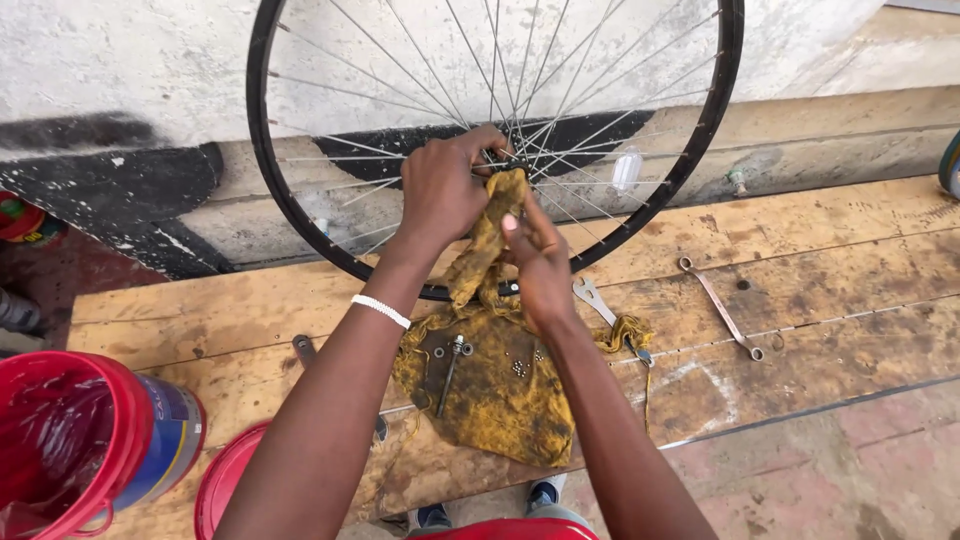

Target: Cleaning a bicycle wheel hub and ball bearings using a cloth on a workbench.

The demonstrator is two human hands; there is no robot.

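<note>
A black bicycle wheel rim (262, 170) with thin spokes stands upright on a wooden bench (800, 330). My left hand (440, 185) grips at the hub in the wheel's middle. A dirty yellow rag (490, 240) is pinched in my right hand (540, 265) and pressed up against the hub. The rag's lower part (500, 400) lies spread on the bench with an axle (452, 370), nuts and several small bearing balls (520, 368) on it.
A flat spanner (722, 308) lies on the bench to the right, another spanner (592, 297) beside my right wrist, a third tool (303, 349) left. A red bucket (90, 440) and a red lid (225, 475) sit lower left. A wall (150, 60) rises behind.
</note>
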